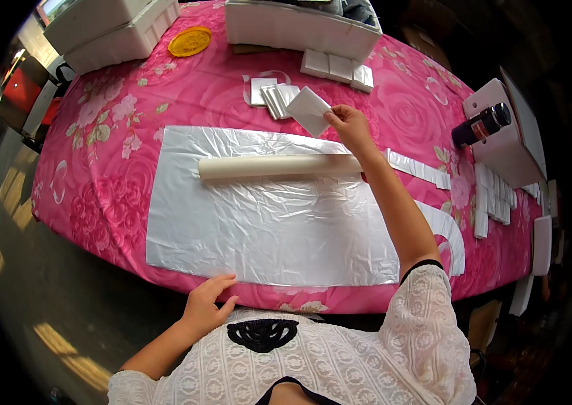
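My right hand (pixel 348 128) reaches over the table and pinches a flat white square packet (pixel 309 112) by its corner. Just left of it lie several similar white packets (pixel 278 100), partly overlapping. Below that arm a long pale tube (pixel 272 167) rests on a thin, shiny white plastic sheet (pixel 266 229) spread out flat and creased. Two strap-like ends of the sheet, one a curved strip (pixel 449 236), extend to the right, and my forearm covers part of it. My left hand (pixel 210 305) is at the table's near edge, fingers apart and empty, fingertips by the sheet's lower border.
A pink flowered cloth (pixel 107 182) covers the table. White foam boxes (pixel 299 30) and a yellow round tray (pixel 189 42) stand at the far side, near a row of white packets (pixel 336 67). At right are a dark bottle (pixel 480 125), a white box (pixel 505 145) and stacked packets (pixel 492 196).
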The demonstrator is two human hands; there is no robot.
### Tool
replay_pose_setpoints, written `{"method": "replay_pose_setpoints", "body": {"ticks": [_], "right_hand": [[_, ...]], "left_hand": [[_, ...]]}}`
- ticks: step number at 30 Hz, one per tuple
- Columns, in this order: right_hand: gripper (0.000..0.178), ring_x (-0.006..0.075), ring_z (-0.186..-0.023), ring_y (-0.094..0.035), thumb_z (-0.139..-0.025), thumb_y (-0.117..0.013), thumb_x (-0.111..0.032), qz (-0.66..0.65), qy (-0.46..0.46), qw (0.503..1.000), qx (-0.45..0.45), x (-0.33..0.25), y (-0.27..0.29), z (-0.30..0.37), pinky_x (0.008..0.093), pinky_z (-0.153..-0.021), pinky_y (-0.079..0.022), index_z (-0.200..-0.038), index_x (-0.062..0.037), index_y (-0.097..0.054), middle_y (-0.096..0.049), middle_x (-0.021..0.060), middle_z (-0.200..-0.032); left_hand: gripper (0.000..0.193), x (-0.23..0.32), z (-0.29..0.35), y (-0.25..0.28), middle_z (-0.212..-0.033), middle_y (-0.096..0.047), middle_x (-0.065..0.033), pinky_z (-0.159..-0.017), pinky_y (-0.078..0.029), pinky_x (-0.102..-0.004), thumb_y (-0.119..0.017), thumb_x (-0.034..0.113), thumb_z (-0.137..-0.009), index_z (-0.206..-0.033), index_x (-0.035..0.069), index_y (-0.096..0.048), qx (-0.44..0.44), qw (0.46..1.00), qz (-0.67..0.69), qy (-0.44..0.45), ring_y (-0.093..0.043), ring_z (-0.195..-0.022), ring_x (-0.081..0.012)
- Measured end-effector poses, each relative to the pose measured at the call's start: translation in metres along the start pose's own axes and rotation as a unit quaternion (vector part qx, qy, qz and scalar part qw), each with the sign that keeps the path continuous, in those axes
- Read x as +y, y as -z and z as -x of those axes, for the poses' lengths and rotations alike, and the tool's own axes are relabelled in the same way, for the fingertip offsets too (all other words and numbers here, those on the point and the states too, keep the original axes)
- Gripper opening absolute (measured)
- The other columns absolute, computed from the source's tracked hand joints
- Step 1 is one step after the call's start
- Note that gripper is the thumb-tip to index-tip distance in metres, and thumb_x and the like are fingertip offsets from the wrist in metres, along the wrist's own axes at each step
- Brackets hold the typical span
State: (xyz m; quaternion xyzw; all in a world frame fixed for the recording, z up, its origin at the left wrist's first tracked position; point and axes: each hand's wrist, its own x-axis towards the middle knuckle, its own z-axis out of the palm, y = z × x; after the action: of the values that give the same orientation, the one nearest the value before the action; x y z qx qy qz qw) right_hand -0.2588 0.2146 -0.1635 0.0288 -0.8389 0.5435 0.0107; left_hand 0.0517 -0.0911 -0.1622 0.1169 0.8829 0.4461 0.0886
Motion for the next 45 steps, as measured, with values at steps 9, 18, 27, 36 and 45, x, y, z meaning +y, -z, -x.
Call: {"method": "replay_pose_setpoints", "body": {"ticks": [9,18,27,36,45], "right_hand": [[0.032,0.0294,-0.085,-0.06,-0.075,-0.065,-0.027,0.33,0.018,0.941,0.073,0.032,0.001,-0.052,0.0358,-0.077,-0.046,-0.096,-0.0022,-0.064,-0.064,0.0161,-0.09],[0.046,0.0297,-0.096,-0.052,-0.073,-0.068,-0.027,0.316,0.162,0.927,-0.117,0.007,0.035,0.088,0.038,-0.086,-0.041,-0.11,-0.003,-0.058,-0.06,0.0129,-0.098],[0.053,0.03,-0.076,-0.058,-0.077,-0.065,-0.031,0.358,-0.004,0.932,-0.05,-0.011,0.015,0.25,0.0375,-0.067,-0.047,-0.116,0.0024,-0.053,-0.055,0.0157,-0.085],[0.031,0.0327,-0.082,-0.056,-0.084,-0.052,-0.018,0.168,0.088,0.982,0.024,-0.007,-0.022,0.294,0.0379,-0.074,-0.046,-0.107,0.0025,-0.057,-0.058,0.0177,-0.087],[0.048,0.0303,-0.129,-0.029,-0.086,-0.047,-0.024,0.405,0.089,0.909,0.029,0.079,0.087,0.249,0.0377,-0.106,-0.023,-0.128,-0.0006,-0.042,-0.034,0.0176,-0.138]], "left_hand": [[0.034,-0.002,0.001,-0.006,-0.109,-0.06,-0.0117,-0.083,-0.048,-0.033,-0.068,0.01,-0.071,-0.103,0.005,-0.06,-0.008,1.0,0.006,-0.009,-0.059,-0.097,-0.0258],[0.032,0.008,-0.013,-0.008,-0.109,-0.06,-0.0111,-0.079,-0.049,-0.0344,-0.066,0.011,-0.072,-0.103,0.005,-0.06,-0.038,0.996,-0.013,-0.077,-0.06,-0.094,-0.0272],[0.036,0.039,-0.055,-0.041,-0.118,-0.054,-0.0135,-0.086,-0.046,-0.0358,-0.063,0.009,-0.074,-0.108,0.003,-0.055,-0.11,0.965,-0.079,-0.225,-0.055,-0.103,-0.0299],[0.073,0.042,-0.105,-0.094,-0.14,-0.015,-0.0309,-0.104,-0.024,-0.0472,-0.065,0.03,-0.075,-0.132,0.0,-0.033,-0.025,0.957,-0.161,-0.239,-0.018,-0.128,-0.0476],[0.067,0.068,-0.104,-0.113,-0.143,-0.012,-0.0264,-0.106,-0.02,-0.048,-0.061,0.035,-0.078,-0.131,0.001,-0.037,-0.088,0.944,-0.209,-0.242,-0.011,-0.131,-0.0468]]}}
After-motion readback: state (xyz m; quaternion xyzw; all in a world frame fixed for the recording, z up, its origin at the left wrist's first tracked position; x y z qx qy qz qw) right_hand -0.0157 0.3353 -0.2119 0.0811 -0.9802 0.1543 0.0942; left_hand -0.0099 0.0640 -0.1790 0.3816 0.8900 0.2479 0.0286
